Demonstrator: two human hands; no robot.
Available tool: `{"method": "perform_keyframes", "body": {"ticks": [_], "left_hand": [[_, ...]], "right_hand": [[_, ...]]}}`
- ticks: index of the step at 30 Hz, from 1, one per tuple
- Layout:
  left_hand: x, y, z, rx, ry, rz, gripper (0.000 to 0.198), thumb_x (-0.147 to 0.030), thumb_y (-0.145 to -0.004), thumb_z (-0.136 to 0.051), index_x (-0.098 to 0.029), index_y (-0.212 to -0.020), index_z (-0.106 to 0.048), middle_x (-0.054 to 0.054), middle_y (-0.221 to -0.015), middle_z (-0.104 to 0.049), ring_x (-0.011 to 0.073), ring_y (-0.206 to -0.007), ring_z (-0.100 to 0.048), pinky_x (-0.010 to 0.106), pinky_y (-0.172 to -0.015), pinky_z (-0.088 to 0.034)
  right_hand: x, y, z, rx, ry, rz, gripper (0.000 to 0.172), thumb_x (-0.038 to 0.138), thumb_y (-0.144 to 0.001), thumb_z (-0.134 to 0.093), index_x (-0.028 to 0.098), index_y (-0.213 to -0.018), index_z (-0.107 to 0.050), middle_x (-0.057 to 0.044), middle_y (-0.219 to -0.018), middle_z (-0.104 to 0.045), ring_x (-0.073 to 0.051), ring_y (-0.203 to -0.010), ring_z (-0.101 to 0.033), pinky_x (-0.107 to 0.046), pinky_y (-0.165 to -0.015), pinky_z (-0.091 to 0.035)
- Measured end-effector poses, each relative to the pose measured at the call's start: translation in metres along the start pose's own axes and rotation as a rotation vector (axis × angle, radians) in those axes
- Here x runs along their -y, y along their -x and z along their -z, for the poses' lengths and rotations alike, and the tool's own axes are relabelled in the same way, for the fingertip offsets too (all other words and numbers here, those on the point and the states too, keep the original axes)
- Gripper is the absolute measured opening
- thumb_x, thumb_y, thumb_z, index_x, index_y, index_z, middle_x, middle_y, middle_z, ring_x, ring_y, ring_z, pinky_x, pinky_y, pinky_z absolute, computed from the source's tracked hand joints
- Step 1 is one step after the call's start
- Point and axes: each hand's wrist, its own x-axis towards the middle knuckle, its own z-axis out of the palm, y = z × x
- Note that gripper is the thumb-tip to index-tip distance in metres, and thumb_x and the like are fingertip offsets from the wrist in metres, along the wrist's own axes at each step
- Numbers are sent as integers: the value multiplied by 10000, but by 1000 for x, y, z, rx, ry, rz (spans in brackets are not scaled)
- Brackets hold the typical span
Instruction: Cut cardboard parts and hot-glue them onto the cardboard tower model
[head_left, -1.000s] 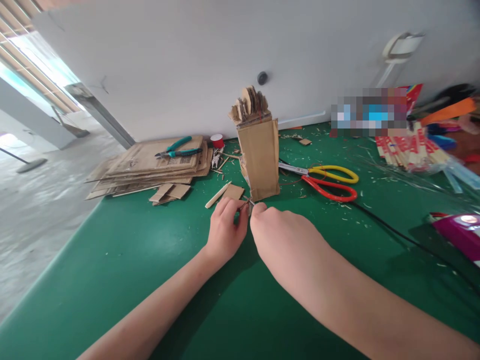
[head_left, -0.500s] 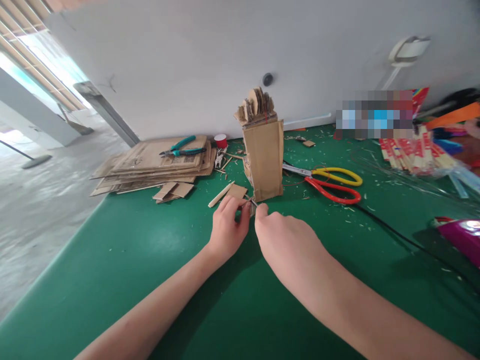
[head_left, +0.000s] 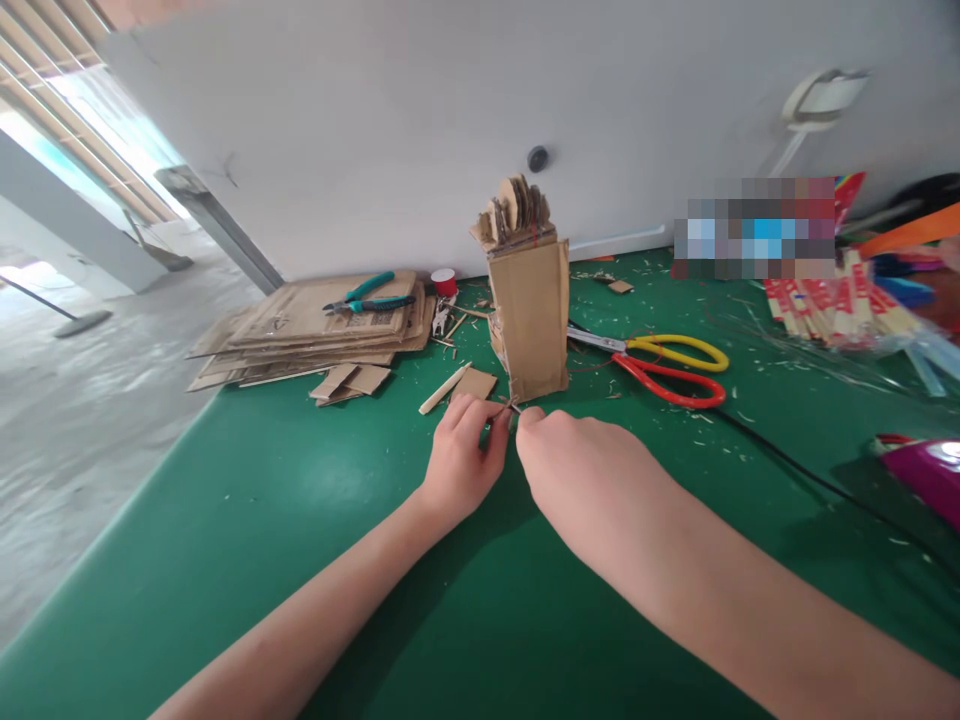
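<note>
My left hand pinches a small brown piece, probably cardboard, between thumb and forefinger. Closed beside it, my right hand grips a thin, dark, pointed tool; its tip meets the small piece, and the rest is hidden in the fist. Just beyond both hands stands an upright cardboard box, topped with a row of rounded cardboard pieces. A flat cardboard square and a pale wooden stick lie beside my left fingers.
Stacked cardboard sheets carry teal-handled pliers at the back left. A red spool stands near the wall. Scissors with yellow and red handles lie right of the box, above a black cord. A purple device sits far right.
The hands have shifted very slightly, still together at the small piece. The whole view has moved a little; the box and tools lie as before.
</note>
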Motion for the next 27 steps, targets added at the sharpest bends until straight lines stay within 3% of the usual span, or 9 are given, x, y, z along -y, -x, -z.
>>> {"method": "perform_keyframes", "body": {"ticks": [6,12,18,27], "left_hand": [[1,0,1,-12,7,30,55,-140,-826,-543,-178,-787,-555,21,-719,-591,149,-696,-553,273,-623,-458],[2,-2,1,-25,-5,168,139,-175,-862,-515,-168,-732,-562,9,-702,-587,123,-672,-550,240,-608,-431],[2,-3,0,-29,-47,244,150,-200,-867,-516,-173,-740,-591,5,-687,-595,122,-659,-562,227,-582,-424],[6,0,2,-1,-94,124,84,-178,-877,-510,-171,-829,-580,25,-764,-605,138,-729,-561,258,-657,-456]], "right_hand": [[-1,-6,6,59,-40,8,169,95,-768,-574,105,-928,-624,-68,-621,-645,-193,-606,-677,-218,-499,-454],[3,-5,-26,-123,-32,-8,304,65,-837,-465,43,-1130,-543,-110,-684,-670,-199,-637,-689,-224,-517,-481],[7,-4,-47,-159,-9,-10,445,50,-849,-434,16,-1292,-423,-113,-665,-674,-199,-607,-686,-224,-508,-486],[4,-5,-47,-165,-44,-24,383,55,-856,-417,42,-1236,-467,-117,-688,-679,-191,-615,-684,-220,-519,-485]]}}
